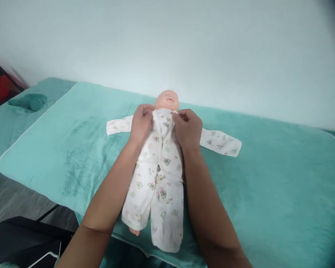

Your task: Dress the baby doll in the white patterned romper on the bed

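Dressed doll on a padded couch, seen from the head. The doll point(167, 99) is laid face-up on the green-covered couch point(268, 186), its head toward the far edge, beside the wall point(167, 44), and its legs toward the near edge. A white printed jacket point(170, 154) and matching trousers point(167, 216) are worn. Both sides of the jacket's neckline are taken up: on one side by the left hand point(141, 122), its thumb and fingers drawn together on the cloth, on the other by the right hand point(188, 125), its thumb pressed to the front edge and its fingers curled.

The cloth is judged thin, soft and limp, easily creased and not slippery; the doll is judged light, with a smooth, firm head. The jacket is best held by its front edges, the doll by the trunk rather than by a loose sleeve.

Part of each sleeve is covered by a hand; whether the left sleeve point(119, 125) and right sleeve point(220, 143) are filled to the cuffs cannot be told. One foot point(134, 231) is exposed, the other hidden. The right fingertips are concealed, and any fastenings cannot be made out. A black object point(24, 238) is cut off at lower left.
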Demonstrator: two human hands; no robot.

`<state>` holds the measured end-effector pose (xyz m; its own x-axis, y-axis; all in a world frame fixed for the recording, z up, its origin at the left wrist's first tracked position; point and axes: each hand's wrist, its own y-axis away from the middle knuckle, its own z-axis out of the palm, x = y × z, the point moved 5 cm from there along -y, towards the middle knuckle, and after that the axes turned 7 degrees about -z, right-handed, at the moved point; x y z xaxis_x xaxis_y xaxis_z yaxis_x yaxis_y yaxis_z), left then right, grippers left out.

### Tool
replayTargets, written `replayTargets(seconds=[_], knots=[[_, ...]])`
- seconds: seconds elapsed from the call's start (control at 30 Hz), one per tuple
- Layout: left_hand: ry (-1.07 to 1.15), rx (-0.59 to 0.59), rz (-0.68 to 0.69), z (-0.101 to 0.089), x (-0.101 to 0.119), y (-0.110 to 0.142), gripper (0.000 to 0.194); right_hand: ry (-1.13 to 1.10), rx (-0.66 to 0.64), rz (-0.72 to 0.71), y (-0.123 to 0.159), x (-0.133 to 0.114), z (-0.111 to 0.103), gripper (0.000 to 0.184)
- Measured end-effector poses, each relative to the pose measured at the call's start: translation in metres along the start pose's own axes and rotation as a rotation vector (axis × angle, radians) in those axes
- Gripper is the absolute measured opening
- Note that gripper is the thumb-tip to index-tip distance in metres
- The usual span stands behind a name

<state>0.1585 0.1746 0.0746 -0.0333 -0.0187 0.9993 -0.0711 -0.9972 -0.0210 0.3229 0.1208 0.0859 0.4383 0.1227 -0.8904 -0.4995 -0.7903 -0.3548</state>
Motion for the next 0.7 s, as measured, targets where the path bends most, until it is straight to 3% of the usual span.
replayTargets(seconds=[0.13,0.2,0.33,0.47,0.53,0.7], knots=[[0.119,-0.199,0.080,0.019,0.025,0.000,0.020,-0.075,-0.007,0.030,-0.002,0.007,0.001,0.010],[0.061,-0.153,0.111,0.018,0.027,-0.008,0.020,-0.135,-0.004,0.032,-0.004,0.011,0.002,0.012],[-0.207,0.047,0.110,0.010,0.013,-0.026,0.019,-0.225,0.040,-0.055,-0.006,0.014,0.002,0.015],[-0.404,0.176,0.117,0.002,0.004,-0.027,0.023,-0.219,0.016,-0.121,-0.007,0.013,0.005,0.015],[-0.466,0.162,0.110,0.001,0.004,-0.025,0.027,-0.183,-0.015,-0.097,-0.007,0.013,0.006,0.015],[-0.524,0.000,0.164,0.016,0.007,-0.024,0.022,-0.213,-0.014,-0.051,-0.009,0.017,0.005,0.014]])
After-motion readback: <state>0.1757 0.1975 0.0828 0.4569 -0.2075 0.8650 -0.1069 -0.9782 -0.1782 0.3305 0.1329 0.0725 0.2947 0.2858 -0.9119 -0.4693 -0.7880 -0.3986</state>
